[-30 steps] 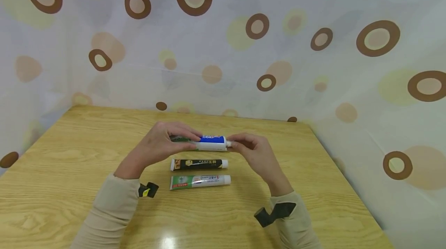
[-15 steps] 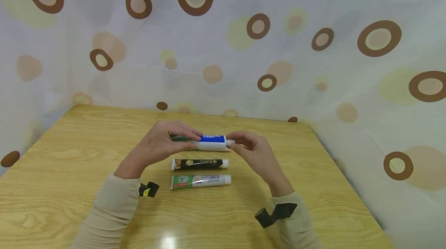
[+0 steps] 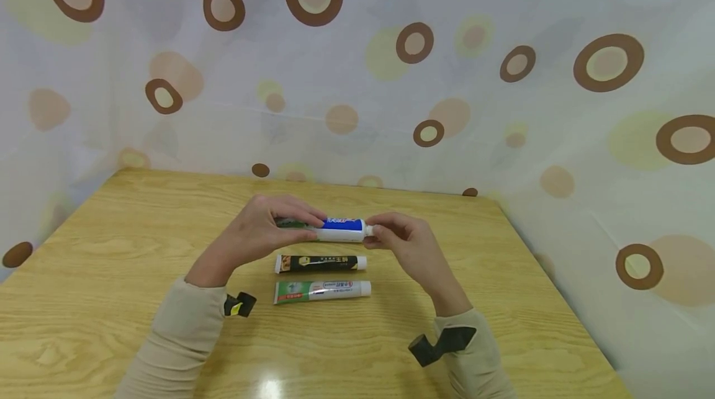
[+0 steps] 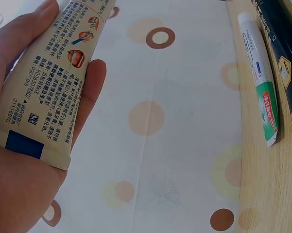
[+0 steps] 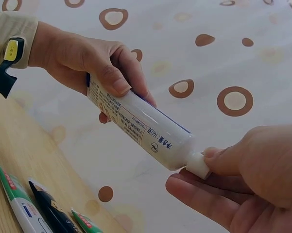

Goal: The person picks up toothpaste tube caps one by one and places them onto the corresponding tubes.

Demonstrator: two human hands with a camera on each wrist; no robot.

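Observation:
My left hand [image 3: 254, 234] holds a blue-and-white toothpaste tube [image 3: 342, 231] level above the table, thumb on the near side and fingers on the far side. In the left wrist view, the tube's printed back [image 4: 58, 82] and flat end face the camera. At the tube's other end, my right hand [image 3: 413, 253] pinches the white cap [image 5: 198, 166] between thumb and fingers. The cap sits at the tube's neck. Nearer the person, a black toothpaste tube [image 3: 321, 263] and a green-and-white toothpaste tube [image 3: 322, 291] lie side by side on the table.
The wooden table [image 3: 139, 231] spreads around the tubes. Another green-ended tube [image 5: 85, 222] lies beyond the black one, mostly hidden by the held tube in the head view. A patterned curtain [image 3: 357, 76] closes off the back and sides.
My right fingers shift on the cap: they part a little half a second ago, showing more of it, and now close round it again. The left hand stays almost still.

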